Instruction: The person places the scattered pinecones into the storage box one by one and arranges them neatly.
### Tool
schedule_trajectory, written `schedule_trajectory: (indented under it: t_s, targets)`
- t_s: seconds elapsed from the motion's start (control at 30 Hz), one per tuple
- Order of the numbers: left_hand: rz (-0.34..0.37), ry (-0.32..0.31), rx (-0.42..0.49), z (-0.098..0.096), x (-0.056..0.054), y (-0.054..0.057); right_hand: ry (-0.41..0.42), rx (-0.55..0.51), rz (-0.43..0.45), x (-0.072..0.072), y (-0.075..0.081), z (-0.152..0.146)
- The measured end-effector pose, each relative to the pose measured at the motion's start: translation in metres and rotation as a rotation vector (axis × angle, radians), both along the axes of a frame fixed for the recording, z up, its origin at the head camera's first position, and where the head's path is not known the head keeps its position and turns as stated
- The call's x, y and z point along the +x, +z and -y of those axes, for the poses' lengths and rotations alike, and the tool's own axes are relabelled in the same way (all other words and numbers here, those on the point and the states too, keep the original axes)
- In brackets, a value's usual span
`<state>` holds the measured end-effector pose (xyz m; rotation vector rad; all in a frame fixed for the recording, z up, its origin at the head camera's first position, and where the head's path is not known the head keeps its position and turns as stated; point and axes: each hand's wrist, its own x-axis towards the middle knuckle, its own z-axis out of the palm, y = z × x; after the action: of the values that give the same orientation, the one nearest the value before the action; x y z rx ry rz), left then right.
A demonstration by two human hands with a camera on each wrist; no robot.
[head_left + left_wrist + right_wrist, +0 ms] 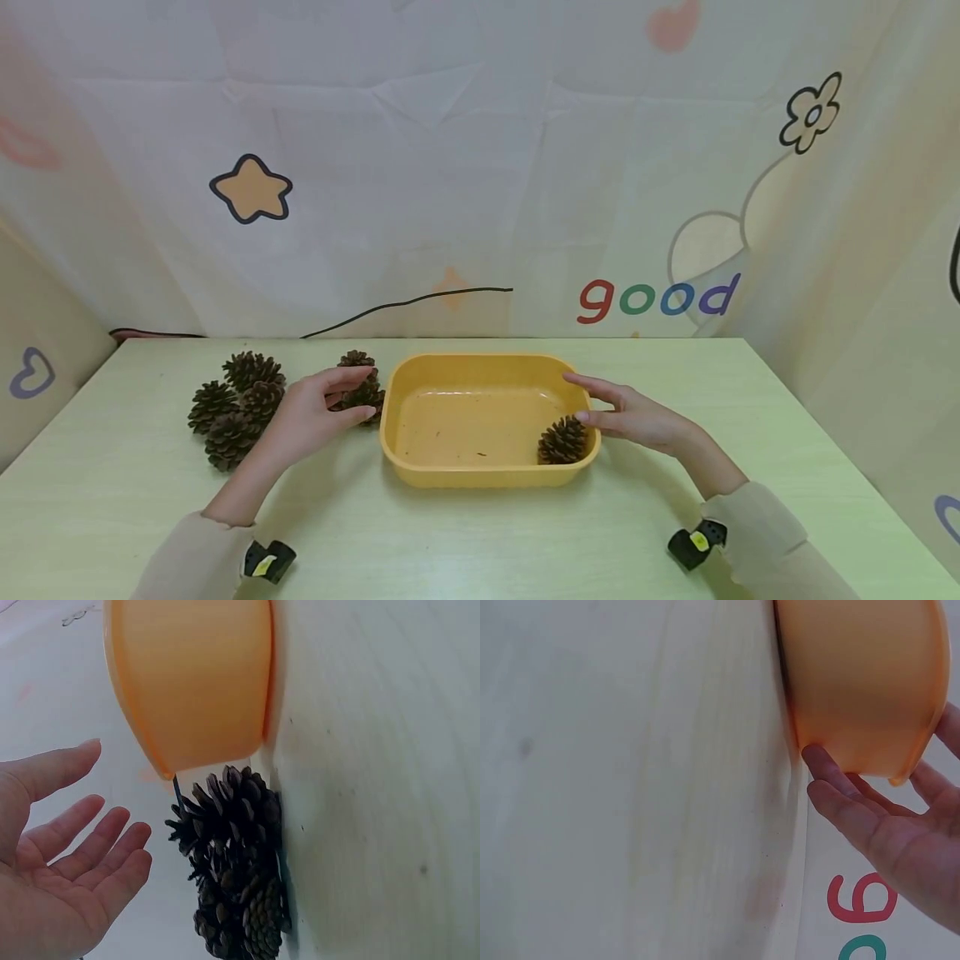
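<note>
Pinecones (367, 392), brown and woody-scaled, sit just left of the yellow rectangular plastic tub (450, 425) on the pale wood-grain table (480, 542). On my feed, the left hand (311, 417) is beside them, grip unclosed, thumb and fingers apart. I see the right hand (648, 421) gripping the tub's right wall, thumb over the rim. One pinecone (562, 442) lies inside, near-right corner; four cluster (255, 404) farther left.

Pale beige sleeves (757, 525); boxy black wrist units (281, 558), yellow patches (264, 567).
</note>
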<state>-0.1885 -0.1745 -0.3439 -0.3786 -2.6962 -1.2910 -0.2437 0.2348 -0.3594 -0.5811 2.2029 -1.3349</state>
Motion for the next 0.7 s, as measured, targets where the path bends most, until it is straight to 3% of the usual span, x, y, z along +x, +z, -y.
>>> schedule_trajectory:
  t_s: [0.47, 0.7]
  targets:
    - [0.025, 0.014, -0.069, 0.011, -0.009, -0.008, -0.003, 0.013, -0.002, 0.001, 0.000, 0.000]
    - [0.088, 0.011, -0.107, 0.012, -0.015, -0.010, -0.018, 0.036, -0.009, 0.001, 0.000, 0.000]
